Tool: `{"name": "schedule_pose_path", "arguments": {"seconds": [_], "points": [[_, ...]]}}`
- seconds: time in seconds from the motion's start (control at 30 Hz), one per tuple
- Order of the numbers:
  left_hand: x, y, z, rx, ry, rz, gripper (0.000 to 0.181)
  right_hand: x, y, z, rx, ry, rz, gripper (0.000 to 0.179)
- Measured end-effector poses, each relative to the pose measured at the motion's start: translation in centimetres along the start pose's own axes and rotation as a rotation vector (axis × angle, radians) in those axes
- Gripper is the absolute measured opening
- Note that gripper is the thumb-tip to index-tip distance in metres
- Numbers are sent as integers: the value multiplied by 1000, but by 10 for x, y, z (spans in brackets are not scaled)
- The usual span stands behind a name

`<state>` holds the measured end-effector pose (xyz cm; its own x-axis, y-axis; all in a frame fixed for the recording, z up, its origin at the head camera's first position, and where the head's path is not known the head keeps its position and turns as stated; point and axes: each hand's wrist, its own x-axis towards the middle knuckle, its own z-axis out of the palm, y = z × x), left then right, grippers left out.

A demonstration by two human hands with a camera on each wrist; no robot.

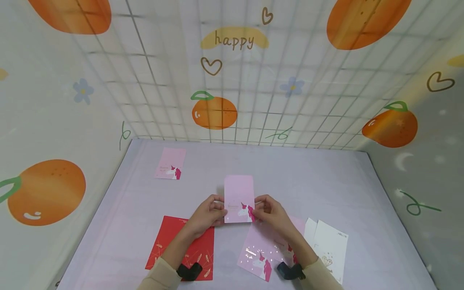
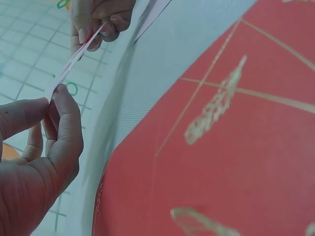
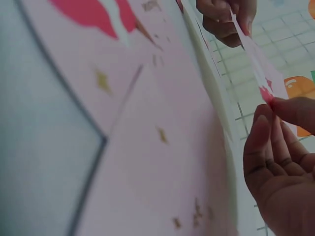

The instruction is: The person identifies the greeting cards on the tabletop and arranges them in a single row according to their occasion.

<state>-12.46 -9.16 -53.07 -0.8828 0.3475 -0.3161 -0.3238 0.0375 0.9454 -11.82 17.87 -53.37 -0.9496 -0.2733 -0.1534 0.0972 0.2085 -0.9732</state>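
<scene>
Between my two hands a pink unicorn card [image 1: 239, 193] is held up, its printed face toward the head camera. My left hand [image 1: 206, 213] pinches its left edge between thumb and fingers. At the lower right corner, beside the unicorn's mane, my right hand [image 1: 273, 213] pinches the other edge. Both wrist views show the card [image 2: 69, 69] nearly edge-on and thin, with the thumb on one side and fingertips on the other. Below my left forearm lies a red card [image 1: 201, 255] with gold feather prints. Larger pink unicorn cards [image 1: 253, 249] lie overlapping under my right forearm.
Another small pink unicorn card [image 1: 171, 163] lies at the back left of the pale table [image 1: 308, 177]. White cards [image 1: 331, 249] with a gold print overlap at the right. A curtain [image 1: 174, 80] with orange prints hangs around the back and sides.
</scene>
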Motion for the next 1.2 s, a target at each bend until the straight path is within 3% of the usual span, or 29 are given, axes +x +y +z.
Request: {"name": "schedule_pose_path", "arguments": {"seconds": [0.2,0.37,0.67,0.87,1.2], "points": [[0,-1,-1,20,18,13,45,-6,-20,4,24,-2,1,33],[1,1,-2,65,82,26,45,-4,-28,7,20,5,-27,32],[6,13,-15,99,186,54,41,28,-15,13,10,43,-76,38],[14,24,-35,152,264,65,39,53,-20,26,31,68,-119,37],[32,37,-83,275,338,86,35,101,-37,59,-38,91,-126,33]]}}
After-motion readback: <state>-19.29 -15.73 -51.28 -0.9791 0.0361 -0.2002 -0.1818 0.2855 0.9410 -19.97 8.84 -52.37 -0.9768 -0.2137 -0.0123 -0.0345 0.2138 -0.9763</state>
